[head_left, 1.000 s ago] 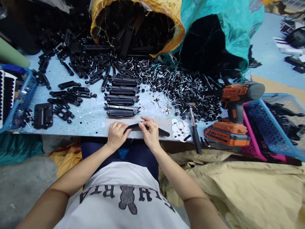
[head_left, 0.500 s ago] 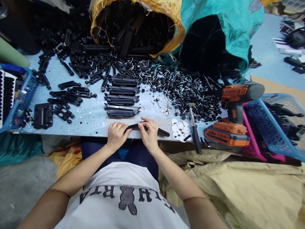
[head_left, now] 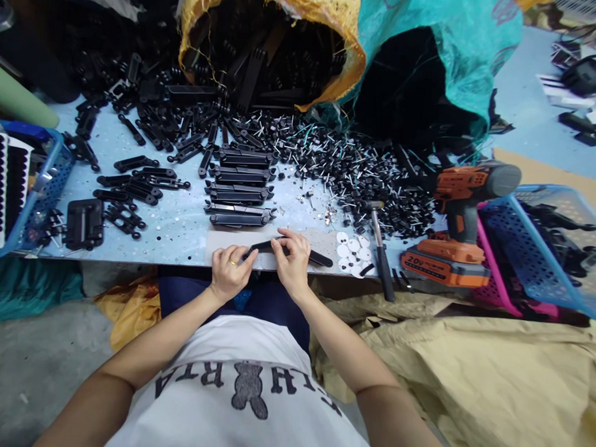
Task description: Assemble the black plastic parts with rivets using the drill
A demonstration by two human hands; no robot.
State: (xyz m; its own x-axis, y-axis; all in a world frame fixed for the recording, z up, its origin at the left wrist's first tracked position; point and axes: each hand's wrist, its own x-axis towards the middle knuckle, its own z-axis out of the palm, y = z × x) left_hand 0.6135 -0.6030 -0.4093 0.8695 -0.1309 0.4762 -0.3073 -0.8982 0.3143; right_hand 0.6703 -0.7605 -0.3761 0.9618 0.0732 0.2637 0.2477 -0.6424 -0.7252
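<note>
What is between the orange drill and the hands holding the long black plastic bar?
In the head view, a black-handled hammer and a cluster of small white round discs lie between the orange cordless drill and the right hand on the black bar.

The pale blue table (head_left: 181, 222) carries black plastic parts (head_left: 238, 185), scattered screws (head_left: 349, 170), a hammer (head_left: 378, 242) and an orange drill (head_left: 457, 222).
</note>
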